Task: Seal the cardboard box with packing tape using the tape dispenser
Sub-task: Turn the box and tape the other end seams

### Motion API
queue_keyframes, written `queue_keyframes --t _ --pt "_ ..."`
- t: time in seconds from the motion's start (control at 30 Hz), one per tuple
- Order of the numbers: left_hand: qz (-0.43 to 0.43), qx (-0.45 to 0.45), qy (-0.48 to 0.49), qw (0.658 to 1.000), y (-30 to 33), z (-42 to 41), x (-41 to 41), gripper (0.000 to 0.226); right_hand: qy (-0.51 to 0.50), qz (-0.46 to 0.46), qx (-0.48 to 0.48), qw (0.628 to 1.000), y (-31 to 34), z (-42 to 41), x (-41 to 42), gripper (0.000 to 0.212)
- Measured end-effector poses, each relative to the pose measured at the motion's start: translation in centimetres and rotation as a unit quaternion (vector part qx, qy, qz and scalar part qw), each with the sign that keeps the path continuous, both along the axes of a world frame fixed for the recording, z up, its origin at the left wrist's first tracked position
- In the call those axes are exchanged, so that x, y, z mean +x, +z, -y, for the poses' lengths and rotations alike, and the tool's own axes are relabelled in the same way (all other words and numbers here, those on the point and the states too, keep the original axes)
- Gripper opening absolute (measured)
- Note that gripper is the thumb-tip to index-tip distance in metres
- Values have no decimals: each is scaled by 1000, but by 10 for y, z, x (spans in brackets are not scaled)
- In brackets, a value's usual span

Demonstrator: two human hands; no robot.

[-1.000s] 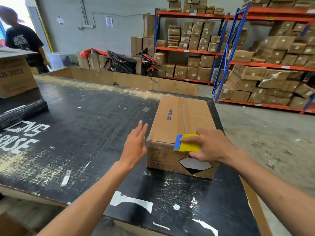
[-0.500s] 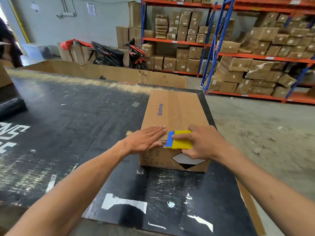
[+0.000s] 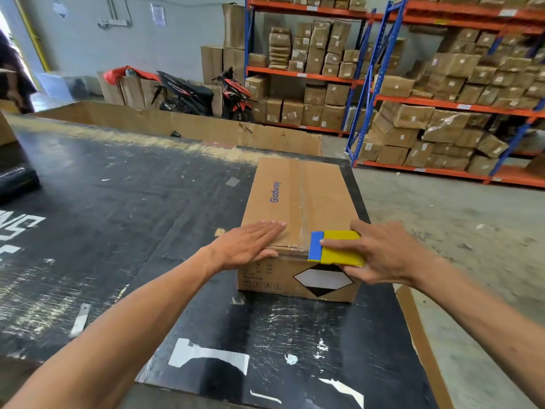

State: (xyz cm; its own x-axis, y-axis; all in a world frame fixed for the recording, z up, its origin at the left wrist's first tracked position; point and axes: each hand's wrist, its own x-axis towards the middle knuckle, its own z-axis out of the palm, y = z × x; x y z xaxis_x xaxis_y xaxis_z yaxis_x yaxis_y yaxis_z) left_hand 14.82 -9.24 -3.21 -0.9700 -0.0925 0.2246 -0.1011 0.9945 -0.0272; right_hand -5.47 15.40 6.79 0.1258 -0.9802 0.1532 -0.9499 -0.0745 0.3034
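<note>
A long cardboard box (image 3: 300,199) printed "Glodway" lies on the black table (image 3: 141,208), its flaps closed, clear tape along the centre seam. My left hand (image 3: 250,243) rests flat, fingers together, on the near left of the box top. My right hand (image 3: 383,252) grips a yellow and blue tape dispenser (image 3: 336,250) at the box's near edge, just right of the seam, its blue end against the taped corner.
A black roll (image 3: 17,180) lies at the table's left edge. A large open cardboard bin (image 3: 188,125) stands behind the table. Two motorbikes (image 3: 206,95) and orange-blue racks of boxes (image 3: 442,93) fill the back. A person (image 3: 14,75) stands far left.
My left hand came from beside the box onto its top and now lies flat there. The right hand with the dispenser stayed at the near edge. The camera view shifted left and closer.
</note>
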Motion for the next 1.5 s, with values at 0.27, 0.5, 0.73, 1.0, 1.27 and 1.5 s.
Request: queue_keyframes --t 0.27,0.5,0.73,1.0,1.27,1.5 --pt "20 -70 -12 997 6 -7 -6 64 -48 -35 29 998 -8 9 -5 58" --pt "56 -110 -36 992 7 -30 -59 69 -24 -32 24 999 -6 12 -6 53" --pt "108 -49 -10 993 9 -32 -60 69 0 11 1 1000 -11 9 -9 52" --pt "116 -22 -9 993 14 -30 -57 82 22 32 -3 999 6 -19 -38 57" --pt "101 -22 -28 994 13 -31 -57 75 -4 38 -4 999 -6 -52 -74 56" --pt "36 -107 -44 993 19 -51 -75 63 -5 16 -14 1000 -4 -51 -75 65"
